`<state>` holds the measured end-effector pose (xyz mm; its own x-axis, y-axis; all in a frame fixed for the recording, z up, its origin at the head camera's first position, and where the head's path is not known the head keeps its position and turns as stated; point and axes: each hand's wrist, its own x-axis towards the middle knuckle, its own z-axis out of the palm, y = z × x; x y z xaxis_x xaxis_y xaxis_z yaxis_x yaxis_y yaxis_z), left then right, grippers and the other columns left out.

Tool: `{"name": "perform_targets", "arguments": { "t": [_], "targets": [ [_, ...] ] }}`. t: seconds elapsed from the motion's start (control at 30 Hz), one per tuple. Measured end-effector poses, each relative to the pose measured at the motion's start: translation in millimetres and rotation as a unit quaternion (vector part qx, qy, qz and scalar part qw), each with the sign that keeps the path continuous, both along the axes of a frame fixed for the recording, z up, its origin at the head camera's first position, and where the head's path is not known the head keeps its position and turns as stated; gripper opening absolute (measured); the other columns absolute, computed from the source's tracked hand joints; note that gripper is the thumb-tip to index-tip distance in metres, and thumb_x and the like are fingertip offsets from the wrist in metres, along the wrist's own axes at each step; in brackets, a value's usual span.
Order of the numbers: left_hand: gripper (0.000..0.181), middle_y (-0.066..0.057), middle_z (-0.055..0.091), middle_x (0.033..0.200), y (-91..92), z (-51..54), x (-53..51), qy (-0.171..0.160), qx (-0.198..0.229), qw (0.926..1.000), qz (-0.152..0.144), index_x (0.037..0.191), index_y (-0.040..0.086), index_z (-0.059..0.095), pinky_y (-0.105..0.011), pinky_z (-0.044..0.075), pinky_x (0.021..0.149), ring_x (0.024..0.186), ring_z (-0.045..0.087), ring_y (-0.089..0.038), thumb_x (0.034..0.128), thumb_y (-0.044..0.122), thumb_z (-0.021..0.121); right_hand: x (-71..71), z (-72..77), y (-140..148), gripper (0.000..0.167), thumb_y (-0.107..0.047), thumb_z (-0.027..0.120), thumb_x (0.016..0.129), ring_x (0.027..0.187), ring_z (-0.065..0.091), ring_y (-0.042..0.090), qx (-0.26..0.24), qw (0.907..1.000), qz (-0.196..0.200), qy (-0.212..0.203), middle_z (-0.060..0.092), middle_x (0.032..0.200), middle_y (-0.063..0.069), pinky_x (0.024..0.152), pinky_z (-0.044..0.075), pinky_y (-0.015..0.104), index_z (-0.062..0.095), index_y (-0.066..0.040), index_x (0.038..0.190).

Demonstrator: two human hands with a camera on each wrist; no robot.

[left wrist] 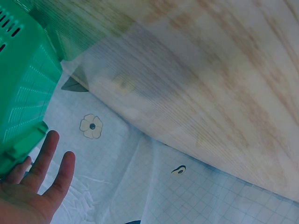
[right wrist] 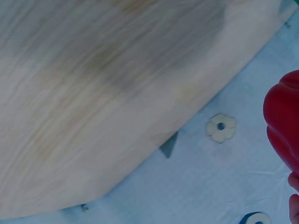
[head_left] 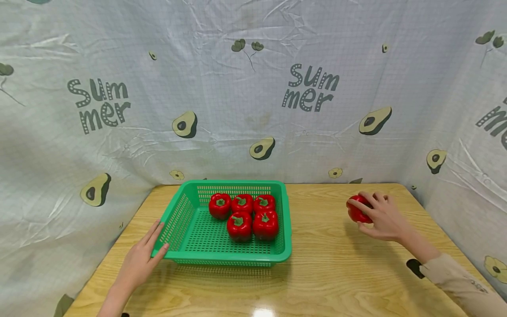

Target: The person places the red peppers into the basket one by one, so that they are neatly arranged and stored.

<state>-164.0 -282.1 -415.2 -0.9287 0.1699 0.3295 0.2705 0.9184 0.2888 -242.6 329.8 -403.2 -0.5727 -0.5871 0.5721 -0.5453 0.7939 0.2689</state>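
My right hand (head_left: 382, 219) grips a red bell pepper (head_left: 356, 210) over the right part of the table. In the right wrist view that bell pepper (right wrist: 284, 119) shows at the right edge, with only fingertips (right wrist: 294, 205) visible beneath it. A green plastic basket (head_left: 222, 256) stands left of centre. Several red bell peppers (head_left: 240, 226) with green stems sit upright in its right half. My left hand (head_left: 138, 259) rests against the basket's left front corner, its fingers extended along the rim. Spread fingers of the left hand (left wrist: 39, 179) appear beside the basket's side in the left wrist view.
The wooden table (head_left: 325, 264) carries the basket and extends to its right. A pale curtain (head_left: 222, 88) printed with avocados, flowers and lettering hangs along the back and both sides. Near the right sleeve is a small black object (head_left: 415, 267).
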Motion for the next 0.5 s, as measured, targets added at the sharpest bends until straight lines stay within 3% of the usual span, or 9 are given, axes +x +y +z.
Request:
{"name": "perform_targets", "arguments": {
  "t": [0.17, 0.5],
  "targets": [
    [0.059, -0.017, 0.025, 0.146, -0.6, -2.5, 1.8, 0.007, 0.002, 1.0, 0.001, 0.141, 0.005, 0.027, -0.057, 0.041, 0.081, 0.112, 0.046, -0.045, 0.0914, 0.028, 0.049, 0.4, 9.4, -18, 0.06, -0.057, 0.023, 0.084, 0.082, 0.044, 0.03, -0.003, 0.9996, 0.028, 0.009, 0.051, 0.11, 0.015, 0.061, 0.033, 0.043, 0.055, -0.02, 0.118],
    [0.058, -0.021, 0.033, 0.141, 1.5, -2.0, 1.2, 0.039, -0.006, 0.9992, -0.006, 0.138, 0.002, 0.033, -0.056, 0.043, 0.08, 0.109, 0.049, -0.045, 0.0891, 0.026, 0.053, 5.8, 26.6, -53, 0.061, -0.056, 0.018, 0.084, 0.088, 0.044, 0.029, 0.001, 0.9976, 0.068, 0.009, 0.052, 0.11, 0.013, 0.067, 0.034, 0.046, 0.056, -0.022, 0.119]
  ]
}}
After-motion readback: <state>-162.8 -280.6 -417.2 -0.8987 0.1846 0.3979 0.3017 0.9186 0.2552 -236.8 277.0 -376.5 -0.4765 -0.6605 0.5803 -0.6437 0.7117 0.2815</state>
